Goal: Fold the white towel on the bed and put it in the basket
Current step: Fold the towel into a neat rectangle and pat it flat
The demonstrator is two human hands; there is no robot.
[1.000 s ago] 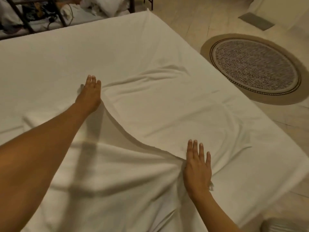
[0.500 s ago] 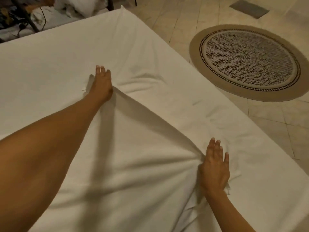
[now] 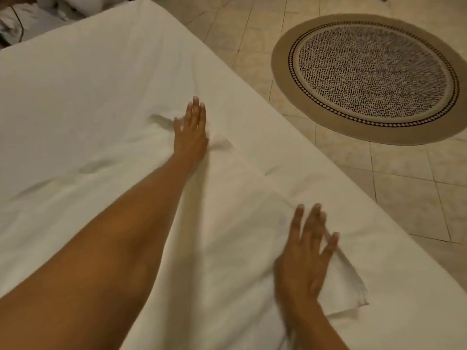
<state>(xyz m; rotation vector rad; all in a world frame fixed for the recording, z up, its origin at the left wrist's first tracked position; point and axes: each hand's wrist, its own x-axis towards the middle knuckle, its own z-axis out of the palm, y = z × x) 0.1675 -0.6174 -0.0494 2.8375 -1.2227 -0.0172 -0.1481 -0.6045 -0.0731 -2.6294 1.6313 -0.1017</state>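
Observation:
The white towel lies spread over the white bed, folded over on itself, with its corner showing at the lower right. My left hand rests flat on the towel's far edge, fingers stretched out. My right hand lies flat on the towel near its right corner, fingers spread. Neither hand grips the cloth. No basket is in view.
The bed's right edge runs diagonally from top centre to lower right. Beyond it is a tiled floor with a round patterned rug. Bundled white linens and clutter sit past the bed's far left corner.
Both hands have swept rightward across the towel, laying the raised fold flat. The ridge between them is gone, and the towel's corner now shows beside my right hand.

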